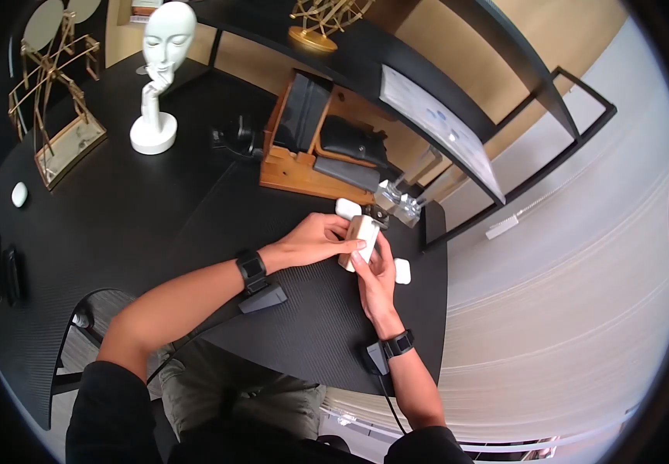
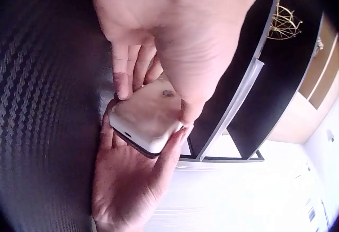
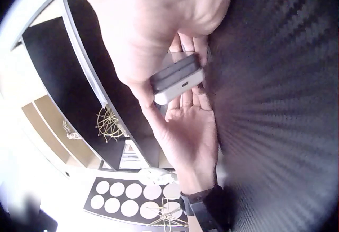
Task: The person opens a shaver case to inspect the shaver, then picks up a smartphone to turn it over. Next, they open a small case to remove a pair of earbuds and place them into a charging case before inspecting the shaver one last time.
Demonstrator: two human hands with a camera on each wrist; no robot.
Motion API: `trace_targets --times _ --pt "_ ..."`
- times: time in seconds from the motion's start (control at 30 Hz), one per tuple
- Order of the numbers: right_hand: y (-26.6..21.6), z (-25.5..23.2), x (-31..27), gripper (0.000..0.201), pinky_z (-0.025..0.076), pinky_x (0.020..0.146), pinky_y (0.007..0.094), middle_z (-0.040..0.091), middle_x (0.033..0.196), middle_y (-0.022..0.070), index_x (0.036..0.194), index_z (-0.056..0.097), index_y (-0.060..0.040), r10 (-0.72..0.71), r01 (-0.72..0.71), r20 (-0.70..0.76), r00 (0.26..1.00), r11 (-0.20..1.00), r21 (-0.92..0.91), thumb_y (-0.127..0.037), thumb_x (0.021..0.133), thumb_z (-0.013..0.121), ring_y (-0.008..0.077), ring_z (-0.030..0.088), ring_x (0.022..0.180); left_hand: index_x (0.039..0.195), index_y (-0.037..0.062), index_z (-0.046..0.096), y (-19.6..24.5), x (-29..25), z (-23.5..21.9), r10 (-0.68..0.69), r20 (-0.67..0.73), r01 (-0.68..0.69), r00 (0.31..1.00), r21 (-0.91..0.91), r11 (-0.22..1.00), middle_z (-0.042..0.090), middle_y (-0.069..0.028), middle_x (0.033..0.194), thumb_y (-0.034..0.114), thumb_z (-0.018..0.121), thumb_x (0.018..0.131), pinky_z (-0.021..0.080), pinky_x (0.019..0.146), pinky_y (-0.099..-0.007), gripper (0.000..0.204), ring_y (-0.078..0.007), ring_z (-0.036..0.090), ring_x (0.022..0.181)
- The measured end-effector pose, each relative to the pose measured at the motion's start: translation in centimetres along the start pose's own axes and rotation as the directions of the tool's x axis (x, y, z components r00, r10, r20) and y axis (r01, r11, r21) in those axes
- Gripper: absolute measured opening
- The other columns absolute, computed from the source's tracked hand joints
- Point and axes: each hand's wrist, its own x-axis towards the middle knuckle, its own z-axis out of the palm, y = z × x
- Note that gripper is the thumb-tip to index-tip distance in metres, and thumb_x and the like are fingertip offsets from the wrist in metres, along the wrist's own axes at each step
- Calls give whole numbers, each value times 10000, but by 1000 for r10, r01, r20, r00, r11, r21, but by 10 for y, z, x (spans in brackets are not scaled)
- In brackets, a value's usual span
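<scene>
A small white rounded box [image 1: 362, 236] is held between both hands over the dark desk. It has a dark grey layer on one side, and a little port slot shows in its white edge in both wrist views. My left hand [image 1: 311, 240] holds it from the left, thumb across the near face. From the right and below, my right hand [image 1: 377, 284] grips it, its thumb and fingers on opposite sides. A white rounded case [image 1: 347, 208] lies just beyond the left fingers. Another white case [image 1: 402, 271] lies right of the right hand.
Behind the hands stand a wooden organizer [image 1: 288, 172] with dark pouches and some clear blocks [image 1: 396, 203]. A white face sculpture [image 1: 154, 131] and a bronze-coloured figure [image 1: 71, 147] stand at the left. A black shelf frame [image 1: 535, 166] rises at the right.
</scene>
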Motion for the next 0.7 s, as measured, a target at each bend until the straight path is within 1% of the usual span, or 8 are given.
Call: trace_targets --times 0.13,0.2,0.3,0.53,0.6,0.63,0.67,0.7 --pt "-6 1 0 761 515 1013 333 563 1409 189 1555 282 -14 28 -28 20 999 1000 8 -12 928 715 224 605 1227 1289 -64 614 -2 4 1 -28 -48 29 998 23 999 719 -133 1098 198 774 915 546 905 -299 484 -158 684 993" --pt "-8 2 0 747 511 1016 335 539 1436 203 1557 282 -14 8 -9 26 1000 1000 28 -30 941 704 234 606 1231 1291 -63 613 -5 6 -1 -37 -27 37 999 -18 999 714 -134 1111 201 775 912 545 911 -304 489 -161 682 1004" --pt "-7 1 0 709 507 1019 335 520 1459 214 1554 291 -10 -8 7 26 1000 999 50 -85 968 682 241 607 1235 1299 -64 607 2 4 1 -55 -60 56 997 14 998 707 -137 1126 212 784 903 544 919 -306 514 -164 677 1017" --pt "-9 1 -3 662 505 1019 339 539 1436 192 1553 302 -15 16 -19 15 1000 984 179 -49 983 638 216 587 1249 1297 -65 600 -2 4 3 -69 -90 71 994 19 997 700 -138 1123 211 794 892 544 916 -309 528 -161 670 1022" --pt "-8 4 -3 638 489 1044 349 554 1416 181 1549 308 -25 -34 40 -33 999 984 175 -37 992 619 211 585 1248 1279 -62 602 -1 4 4 -73 -153 75 986 9 997 701 -131 1099 194 794 888 538 918 -304 505 -157 665 1021" --pt "-5 3 -1 625 479 1073 368 535 1426 182 1548 301 -40 -78 91 -76 994 978 190 -21 998 599 237 580 1256 1276 -60 595 -1 5 3 -86 -194 84 977 -20 996 697 -119 1087 196 782 896 528 923 -288 494 -148 661 1017" --pt "-3 1 0 629 478 1088 410 501 1449 193 1552 274 -51 -47 82 -131 990 958 274 -48 1010 592 289 577 1263 1280 -61 587 -1 5 -2 -123 -230 119 965 -31 992 690 -108 1097 212 735 935 524 931 -287 464 -145 663 1016" --pt "-5 -4 1 624 476 1094 433 493 1449 196 1554 265 -57 -1 53 -156 988 942 332 -79 1020 586 312 577 1261 1273 -71 597 -1 6 -4 -125 -243 92 962 -144 985 690 -115 1088 272 735 933 528 901 -291 501 -148 662 985"
